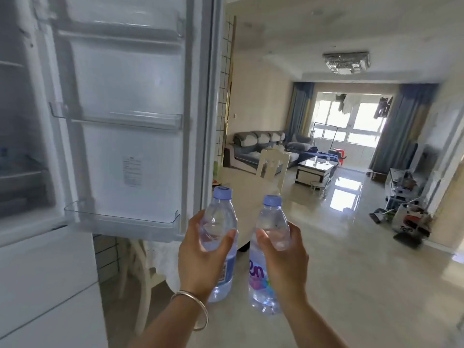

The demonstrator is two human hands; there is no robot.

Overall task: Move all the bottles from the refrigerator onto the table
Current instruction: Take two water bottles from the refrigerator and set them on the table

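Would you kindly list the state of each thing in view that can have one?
Refrigerator door: open, its visible shelves bare.
Left bottle: capped, upright, held by left hand.
Right bottle: capped, upright, held by right hand.
Curtains: drawn apart.

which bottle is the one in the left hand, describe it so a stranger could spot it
Start at the open refrigerator door on the left; just past its lower right corner two hands hold clear water bottles with pale blue caps. The left-hand bottle is the one nearer the door, held by the left hand, whose wrist wears a silver bangle.
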